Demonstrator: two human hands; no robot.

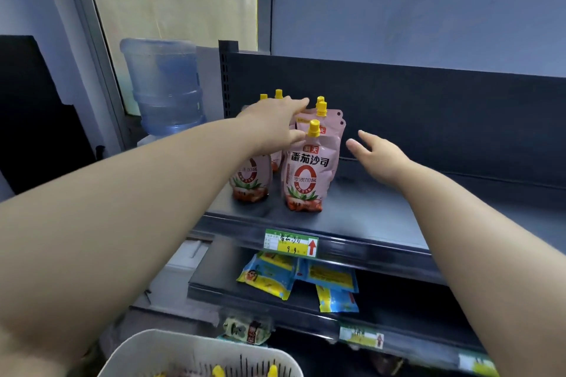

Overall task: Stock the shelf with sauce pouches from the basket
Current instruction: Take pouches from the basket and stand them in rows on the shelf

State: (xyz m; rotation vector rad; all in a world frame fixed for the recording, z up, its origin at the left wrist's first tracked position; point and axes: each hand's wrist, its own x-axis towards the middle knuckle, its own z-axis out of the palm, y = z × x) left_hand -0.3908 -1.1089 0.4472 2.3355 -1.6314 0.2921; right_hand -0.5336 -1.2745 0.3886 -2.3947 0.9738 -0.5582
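Note:
Several pink sauce pouches with yellow caps stand upright in two rows at the left end of the dark shelf. The front pouch faces me, with another pouch to its left. My left hand reaches over the left row, fingers spread, thumb next to the front pouch's yellow cap. My right hand hovers open just right of the front pouch, touching nothing. The white basket sits at the bottom edge, with yellow caps of more pouches showing inside.
A price tag hangs on the shelf's front lip. Blue and yellow packets lie on the shelf below. A water jug stands to the left of the shelf. The top shelf is bare to the right of the pouches.

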